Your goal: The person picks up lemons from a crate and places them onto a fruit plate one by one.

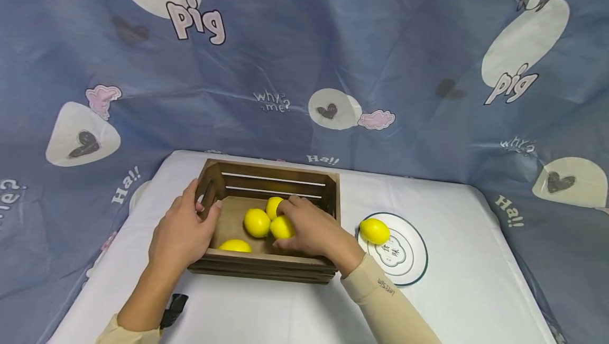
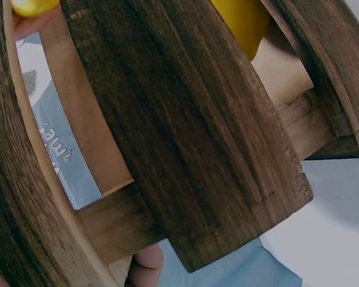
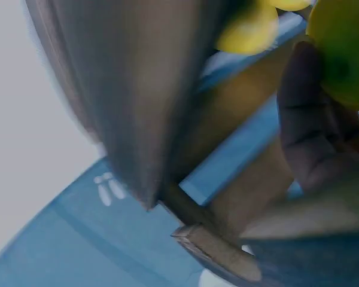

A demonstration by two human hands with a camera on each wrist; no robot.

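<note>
A dark brown slatted wooden crate (image 1: 261,266) stands on the white table with several yellow lemons (image 1: 257,223) inside. My left hand (image 1: 183,230) grips the crate's left end, thumb over the inner side. In the left wrist view its fingertip (image 2: 147,266) shows below the slats. My right hand (image 1: 311,228) reaches over the front wall into the right half of the crate, its fingers and thumb around one lemon (image 1: 282,227). The right wrist view shows the thumb (image 3: 305,113) against that lemon (image 3: 347,54). Another lemon (image 1: 235,245) is partly hidden by the front wall.
Right of the crate lies a white plate (image 1: 414,259) with a dark rim and printed characters, bearing one lemon (image 1: 375,231) near its left edge. Behind the table hangs a blue printed cloth (image 1: 266,58), which also surrounds the sides.
</note>
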